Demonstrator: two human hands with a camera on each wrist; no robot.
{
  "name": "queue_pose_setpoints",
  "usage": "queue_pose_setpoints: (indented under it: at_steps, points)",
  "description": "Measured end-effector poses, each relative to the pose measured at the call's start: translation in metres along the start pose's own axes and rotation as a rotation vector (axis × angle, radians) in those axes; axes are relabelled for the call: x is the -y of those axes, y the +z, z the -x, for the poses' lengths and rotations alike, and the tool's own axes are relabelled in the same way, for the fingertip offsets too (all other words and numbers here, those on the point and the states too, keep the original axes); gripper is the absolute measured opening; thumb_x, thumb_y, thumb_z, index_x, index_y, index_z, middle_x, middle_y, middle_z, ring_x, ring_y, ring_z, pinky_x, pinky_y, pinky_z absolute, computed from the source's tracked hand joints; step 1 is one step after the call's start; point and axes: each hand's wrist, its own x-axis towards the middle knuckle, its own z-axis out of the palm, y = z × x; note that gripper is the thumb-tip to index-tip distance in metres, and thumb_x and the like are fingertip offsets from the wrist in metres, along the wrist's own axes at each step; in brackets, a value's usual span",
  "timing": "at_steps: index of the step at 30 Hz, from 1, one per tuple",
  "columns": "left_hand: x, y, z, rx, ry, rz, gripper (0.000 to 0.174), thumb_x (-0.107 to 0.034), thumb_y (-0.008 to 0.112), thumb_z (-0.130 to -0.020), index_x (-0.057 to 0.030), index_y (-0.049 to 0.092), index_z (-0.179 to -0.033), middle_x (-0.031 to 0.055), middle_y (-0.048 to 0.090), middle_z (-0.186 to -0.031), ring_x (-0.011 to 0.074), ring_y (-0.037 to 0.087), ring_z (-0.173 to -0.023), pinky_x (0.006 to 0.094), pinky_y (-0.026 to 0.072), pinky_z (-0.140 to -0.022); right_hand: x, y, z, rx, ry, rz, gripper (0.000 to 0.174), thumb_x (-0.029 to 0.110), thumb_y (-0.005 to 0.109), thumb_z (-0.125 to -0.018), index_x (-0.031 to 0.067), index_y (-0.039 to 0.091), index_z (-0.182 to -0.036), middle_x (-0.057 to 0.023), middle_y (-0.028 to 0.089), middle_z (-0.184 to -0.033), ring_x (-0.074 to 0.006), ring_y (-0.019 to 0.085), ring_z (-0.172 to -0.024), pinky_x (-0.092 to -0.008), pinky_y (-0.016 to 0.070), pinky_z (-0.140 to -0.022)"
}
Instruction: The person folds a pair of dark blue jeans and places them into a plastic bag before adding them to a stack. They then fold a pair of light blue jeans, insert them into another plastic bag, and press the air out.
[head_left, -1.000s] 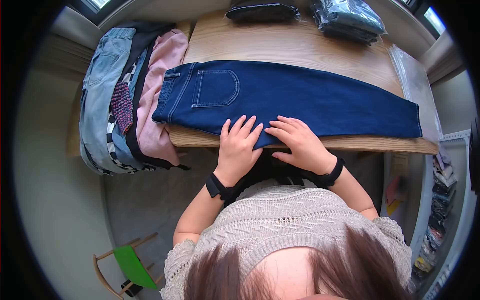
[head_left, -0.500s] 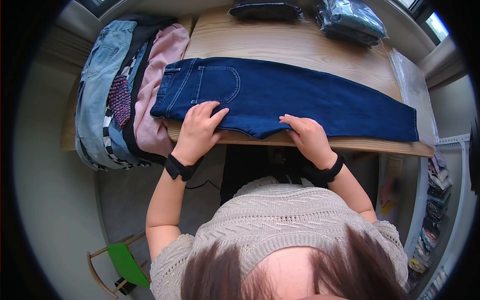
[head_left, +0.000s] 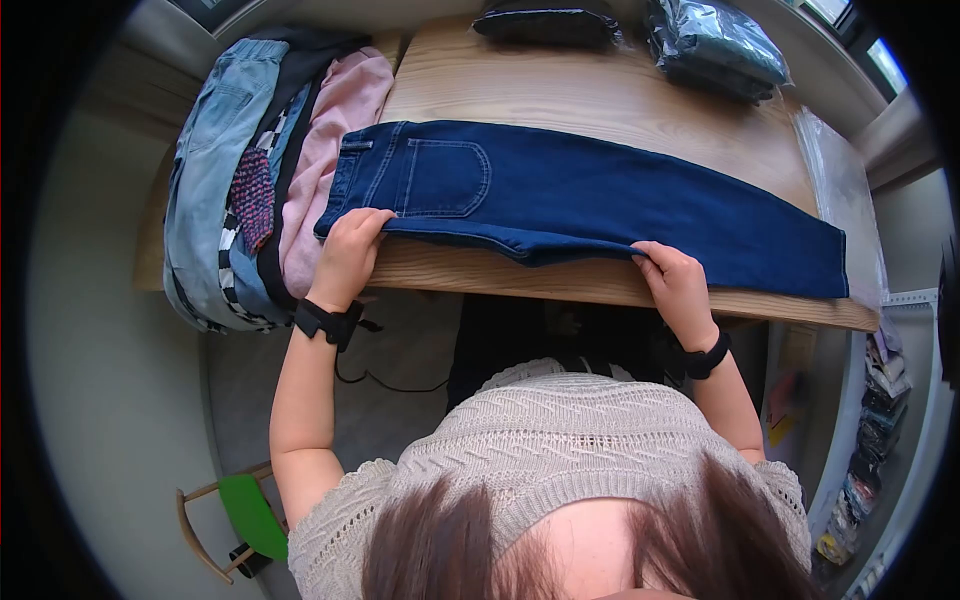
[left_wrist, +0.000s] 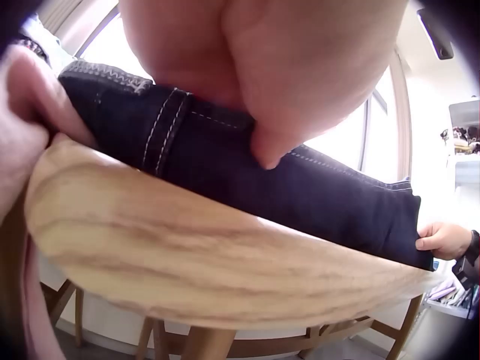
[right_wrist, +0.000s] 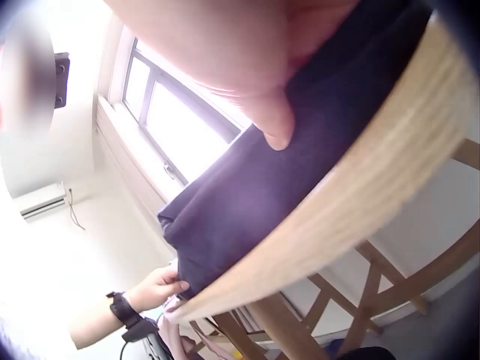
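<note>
Dark blue jeans lie folded lengthwise across the table, waistband to the left and hem to the right. A white-stitched back pocket faces up. My left hand pinches their near edge close to the waistband. Farther along that edge, my right hand grips the denim between thumb and fingers. Between the hands, the near edge is drawn into a lifted fold. In the left wrist view, the left thumb presses on the denim. The right thumb does likewise in the right wrist view.
A heap of clothes, with light blue jeans and a pink garment, stands at the left. Plastic-wrapped packages sit at the table's back. Clear plastic bags lie at the right end. A green chair stands behind left.
My hands have moved apart along the near edge, the left toward the waistband and the right toward the hem. That edge is now lifted and drawn back from the table's front.
</note>
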Motion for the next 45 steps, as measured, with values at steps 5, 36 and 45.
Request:
queue_pose_setpoints:
  at_steps: [5, 36, 45]
  points:
    - [0.003, 0.010, -0.011, -0.015, -0.037, -0.108, 0.007, -0.008, 0.056, -0.086, -0.0039, 0.060, -0.090, 0.0103, 0.059, -0.083, 0.0298, 0.056, -0.083, 0.0402, 0.0423, -0.079, -0.007, 0.006, -0.025, -0.034, 0.102, -0.114, 0.015, 0.017, 0.064, -0.085, 0.0035, 0.067, -0.093, -0.0185, 0.066, -0.083, -0.0361, 0.064, -0.076, -0.0384, 0.0505, -0.067]
    - [-0.154, 0.079, -0.070, 0.408, -0.149, -0.136, 0.056, -0.036, 0.055, -0.092, -0.0207, 0.040, -0.143, 0.0135, 0.028, -0.152, 0.0475, 0.022, -0.137, 0.0607, 0.0243, -0.107, -0.056, -0.042, -0.005, -0.011, 0.291, 0.049, 0.019, 0.016, 0.071, -0.080, -0.0005, 0.061, -0.081, -0.0119, 0.061, -0.072, -0.0251, 0.057, -0.068, -0.0344, 0.0466, -0.065]
    - [-0.157, 0.074, -0.072, 0.508, -0.190, -0.106, 0.062, -0.033, 0.057, -0.089, -0.0194, 0.035, -0.146, 0.0114, 0.016, -0.157, 0.0462, 0.012, -0.140, 0.0621, 0.0152, -0.109, -0.232, -0.160, 0.076, -0.835, 0.902, 0.398, 0.054, 0.031, 0.074, -0.078, -0.0035, 0.050, -0.112, -0.0215, 0.058, -0.104, -0.0348, 0.056, -0.096, -0.0407, 0.0450, -0.089]
